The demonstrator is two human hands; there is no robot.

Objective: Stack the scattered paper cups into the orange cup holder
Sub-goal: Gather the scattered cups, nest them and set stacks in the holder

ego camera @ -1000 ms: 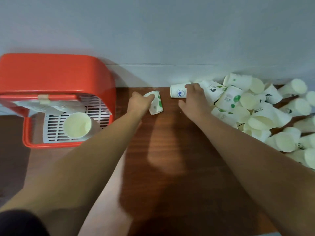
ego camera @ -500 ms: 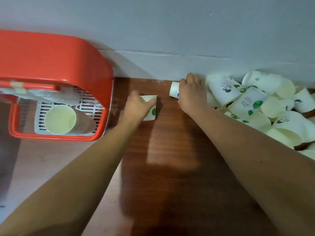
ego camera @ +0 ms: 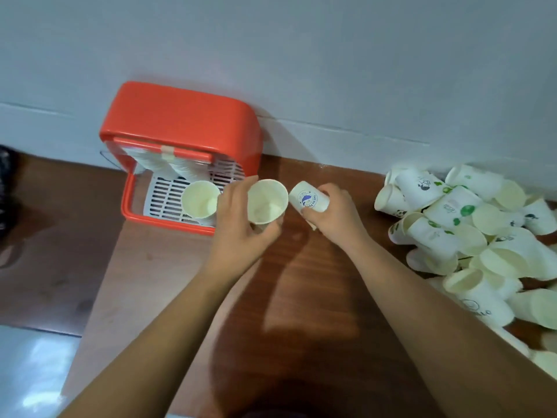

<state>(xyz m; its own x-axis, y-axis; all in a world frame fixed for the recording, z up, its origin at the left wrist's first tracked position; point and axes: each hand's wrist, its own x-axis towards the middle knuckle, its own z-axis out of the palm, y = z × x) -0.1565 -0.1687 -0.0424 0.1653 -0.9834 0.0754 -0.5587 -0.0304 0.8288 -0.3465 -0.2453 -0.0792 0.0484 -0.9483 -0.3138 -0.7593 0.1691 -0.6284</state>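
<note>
I see the plain cup (ego camera: pixel 266 202) in my left hand (ego camera: pixel 241 227), fingers curled round its wall, mouth facing the camera, just right of the holder (ego camera: pixel 180 128). My right hand (ego camera: pixel 336 215) grips the logo cup (ego camera: pixel 309 200) sideways, just beside the plain cup. The pile (ego camera: pixel 467 230) lies farther right.

The cup holder (ego camera: pixel 180 122) is orange with a white slotted grille (ego camera: pixel 164 196), the cups in the pile (ego camera: pixel 470 233) are cream-white with green dots and dark prints, one held cup (ego camera: pixel 309 200) bears a blue logo, and the table (ego camera: pixel 301 297) is reddish-brown woodgrain.
</note>
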